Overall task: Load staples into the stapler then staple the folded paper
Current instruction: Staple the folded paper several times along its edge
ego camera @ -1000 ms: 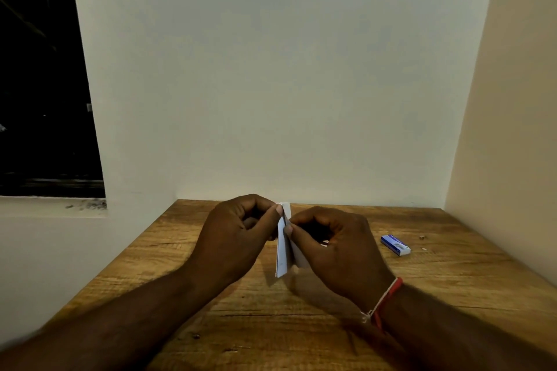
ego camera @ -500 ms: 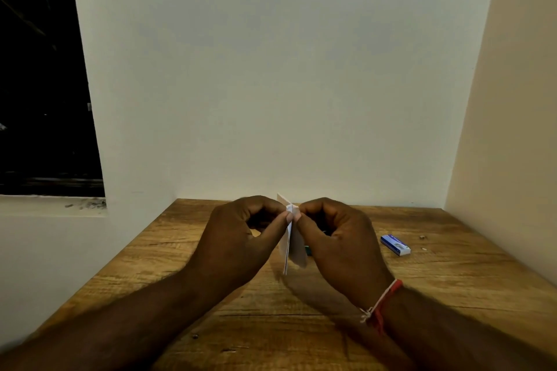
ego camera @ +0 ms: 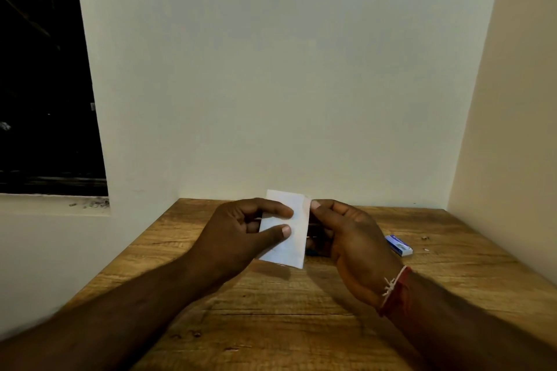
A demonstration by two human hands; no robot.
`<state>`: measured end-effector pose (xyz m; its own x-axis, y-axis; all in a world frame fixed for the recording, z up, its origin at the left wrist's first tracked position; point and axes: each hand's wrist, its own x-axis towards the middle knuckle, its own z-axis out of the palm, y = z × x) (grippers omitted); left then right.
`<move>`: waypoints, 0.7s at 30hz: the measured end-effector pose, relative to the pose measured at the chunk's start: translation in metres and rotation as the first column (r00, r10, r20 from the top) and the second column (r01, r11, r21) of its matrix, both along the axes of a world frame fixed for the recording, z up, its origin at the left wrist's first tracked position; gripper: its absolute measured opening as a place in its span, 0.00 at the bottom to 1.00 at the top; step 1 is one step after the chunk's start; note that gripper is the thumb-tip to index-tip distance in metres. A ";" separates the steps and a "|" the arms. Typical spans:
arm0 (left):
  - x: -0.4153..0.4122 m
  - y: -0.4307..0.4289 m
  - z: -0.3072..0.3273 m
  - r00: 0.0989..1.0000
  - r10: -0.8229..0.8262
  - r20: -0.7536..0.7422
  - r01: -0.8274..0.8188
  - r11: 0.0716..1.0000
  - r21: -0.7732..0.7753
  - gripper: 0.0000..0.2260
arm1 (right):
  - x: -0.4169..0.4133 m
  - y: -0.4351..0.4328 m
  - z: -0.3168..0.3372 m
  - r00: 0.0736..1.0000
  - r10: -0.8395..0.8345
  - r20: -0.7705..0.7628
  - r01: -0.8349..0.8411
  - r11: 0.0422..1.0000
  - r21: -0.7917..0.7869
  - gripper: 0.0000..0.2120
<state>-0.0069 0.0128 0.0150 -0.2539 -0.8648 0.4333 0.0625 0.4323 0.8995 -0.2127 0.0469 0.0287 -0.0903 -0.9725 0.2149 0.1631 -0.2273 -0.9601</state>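
Above the wooden table, the left hand pinched the white folded paper – the right hand gripped its edge; a small blue staple box lay closed, contents unseen, just beside.

paper above table (between hands), box right

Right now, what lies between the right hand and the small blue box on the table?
In the head view, only bare wooden table shows between the right hand and the blue box; the hand's edge nearly overlaps the box's left end.
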 end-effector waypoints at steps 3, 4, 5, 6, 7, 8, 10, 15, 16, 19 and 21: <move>0.001 -0.001 -0.002 0.994 0.056 0.093 -0.051 0.997 -0.063 0.13 | -0.004 -0.003 0.001 1.000 -0.005 -0.023 0.006 1.000 0.002 0.15; 0.002 -0.002 -0.003 0.989 0.077 0.127 -0.066 0.994 -0.090 0.14 | -0.006 -0.003 0.000 0.999 -0.020 -0.051 0.020 1.000 -0.005 0.13; 0.002 -0.002 -0.003 0.984 0.090 0.153 -0.073 0.991 -0.116 0.15 | -0.006 -0.004 0.000 0.996 -0.037 -0.080 0.036 0.999 -0.011 0.11; 0.002 -0.001 -0.003 0.981 0.096 0.169 -0.074 0.988 -0.135 0.16 | -0.007 -0.004 0.000 0.994 -0.050 -0.101 0.048 0.999 -0.017 0.09; 0.002 -0.001 -0.003 0.980 0.093 0.175 -0.068 0.987 -0.145 0.16 | -0.007 -0.005 0.000 0.992 -0.058 -0.111 0.056 0.998 -0.019 0.09; 0.001 0.000 -0.003 0.981 0.082 0.174 -0.057 0.988 -0.145 0.17 | -0.007 -0.006 -0.001 0.992 -0.059 -0.110 0.058 0.998 -0.020 0.09; 0.000 0.002 -0.003 0.985 0.059 0.164 -0.038 0.991 -0.132 0.20 | -0.008 -0.008 -0.002 0.995 -0.046 -0.090 0.044 0.999 -0.015 0.09; 0.002 -0.003 -0.004 0.972 0.101 0.212 -0.060 0.979 -0.194 0.22 | -0.012 -0.010 -0.003 0.994 -0.019 -0.105 0.016 1.000 -0.027 0.12; 0.004 -0.005 -0.004 0.969 0.111 0.220 -0.064 0.976 -0.207 0.22 | -0.015 -0.013 -0.003 0.982 -0.074 -0.174 0.066 0.997 -0.051 0.14; 0.010 -0.011 -0.006 0.971 0.123 0.203 -0.080 0.975 -0.207 0.22 | -0.037 -0.025 -0.007 0.729 -0.293 -0.619 0.225 0.956 -0.187 0.11; 0.013 -0.013 -0.006 0.974 0.134 0.183 -0.097 0.975 -0.201 0.22 | -0.047 -0.030 -0.015 0.547 -0.233 -0.804 0.236 0.964 -0.119 0.20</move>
<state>0.0059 0.0001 0.0090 -0.2528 -0.7999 0.5442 -0.1661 0.5900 0.7901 -0.2597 0.0170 0.0136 -0.1064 -0.9435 0.3138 -0.7356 -0.1377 -0.6633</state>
